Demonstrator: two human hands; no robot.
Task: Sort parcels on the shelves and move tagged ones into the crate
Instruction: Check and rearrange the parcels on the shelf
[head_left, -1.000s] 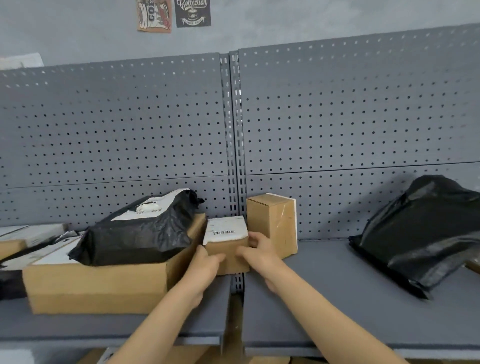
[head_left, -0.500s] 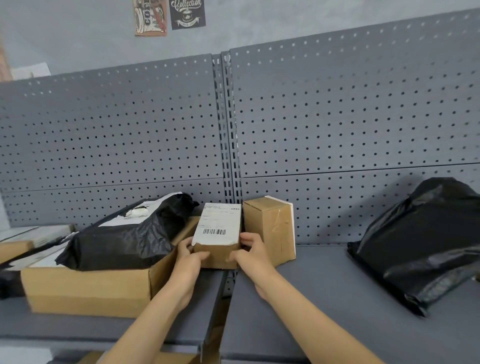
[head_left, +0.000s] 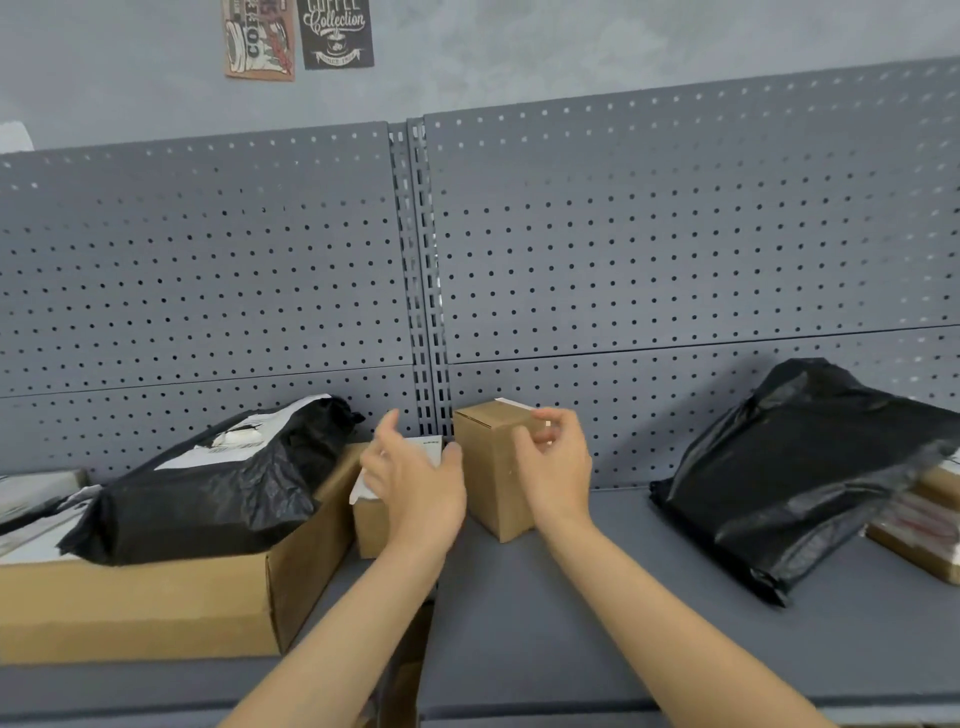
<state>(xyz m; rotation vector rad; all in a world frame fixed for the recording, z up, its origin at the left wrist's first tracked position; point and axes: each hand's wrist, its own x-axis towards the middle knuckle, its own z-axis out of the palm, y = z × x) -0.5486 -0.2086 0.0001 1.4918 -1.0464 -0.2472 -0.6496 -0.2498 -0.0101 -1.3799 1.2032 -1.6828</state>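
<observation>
Hands over the grey shelf (head_left: 571, 613), both empty. Left hand (head_left: 415, 488) hangs in front of the small labelled box (head_left: 371, 525), fingers spread and loose, gripping nothing; whether it touches the box cannot be told. That box sits on the shelf between the long flat carton (head_left: 156, 603) and the taller plain box (head_left: 488, 467), white label up. Right hand (head_left: 558, 467) is raised at the taller box's right side, fingers curled but apart, holding nothing. Black poly bag (head_left: 218, 483) lies on the flat carton; a second black bag (head_left: 810, 467) leans against the pegboard (head_left: 675, 234) at right.
</observation>
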